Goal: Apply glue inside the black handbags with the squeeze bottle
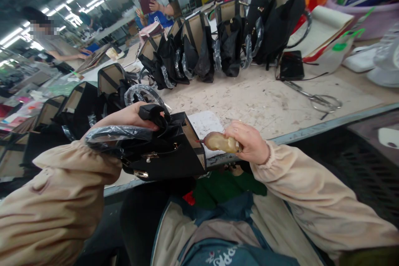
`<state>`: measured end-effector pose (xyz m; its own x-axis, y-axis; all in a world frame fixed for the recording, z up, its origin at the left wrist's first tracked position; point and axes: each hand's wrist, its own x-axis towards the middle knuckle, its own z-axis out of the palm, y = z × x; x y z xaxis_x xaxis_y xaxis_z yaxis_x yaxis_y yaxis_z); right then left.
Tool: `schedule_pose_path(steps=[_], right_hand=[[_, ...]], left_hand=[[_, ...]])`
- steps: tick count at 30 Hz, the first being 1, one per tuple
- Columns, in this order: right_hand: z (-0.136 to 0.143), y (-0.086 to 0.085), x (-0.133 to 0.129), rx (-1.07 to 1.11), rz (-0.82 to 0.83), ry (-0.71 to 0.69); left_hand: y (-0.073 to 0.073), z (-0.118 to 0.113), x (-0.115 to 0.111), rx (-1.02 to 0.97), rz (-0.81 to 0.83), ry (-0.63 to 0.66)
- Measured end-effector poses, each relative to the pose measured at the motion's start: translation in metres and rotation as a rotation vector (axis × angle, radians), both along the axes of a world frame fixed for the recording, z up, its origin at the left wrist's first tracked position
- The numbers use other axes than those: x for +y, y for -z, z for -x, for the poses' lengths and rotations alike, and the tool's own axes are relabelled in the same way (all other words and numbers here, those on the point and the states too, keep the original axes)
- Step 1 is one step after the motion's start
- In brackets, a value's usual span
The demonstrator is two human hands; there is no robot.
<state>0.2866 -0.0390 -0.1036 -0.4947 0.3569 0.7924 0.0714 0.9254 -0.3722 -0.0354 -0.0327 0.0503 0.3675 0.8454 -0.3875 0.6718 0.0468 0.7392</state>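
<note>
A black handbag [174, 161] with gold fittings lies tilted on its side at the table's front edge, its tan base toward the right. My left hand [140, 117] is closed on black material at the bag's upper part, with the plastic-wrapped handle [118, 133] looping over my wrist. In my right hand [249, 143] is a yellowish squeeze bottle [220, 143] with a thin reddish tip. The tip points left and is at the edge of the bag's base; whether it touches cannot be made out. Under the bottle is a white sheet [205, 122].
Several similar black bags [199, 45] stand in a row at the back, others [77, 104] at the left. Scissors [321, 99] and a black pouch [291, 65] lie at right, near a pinkish basin [370, 20]. Two people [158, 6] work beyond the table.
</note>
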Motion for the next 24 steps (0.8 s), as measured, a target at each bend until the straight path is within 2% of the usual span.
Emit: schedule_pose_path(steps=[8, 17, 24], right_hand=[[-0.001, -0.001, 0.001, 0.089, 0.052, -0.011], [0.003, 0.011, -0.001, -0.122, 0.009, -0.019], [0.000, 0.000, 0.001, 0.104, 0.086, 0.021]], left_hand=[[0.000, -0.004, -0.002, -0.056, 0.020, -0.012], [0.004, -0.001, 0.000, -0.038, 0.013, -0.015], [0.002, -0.003, -0.002, -0.056, 0.015, -0.021]])
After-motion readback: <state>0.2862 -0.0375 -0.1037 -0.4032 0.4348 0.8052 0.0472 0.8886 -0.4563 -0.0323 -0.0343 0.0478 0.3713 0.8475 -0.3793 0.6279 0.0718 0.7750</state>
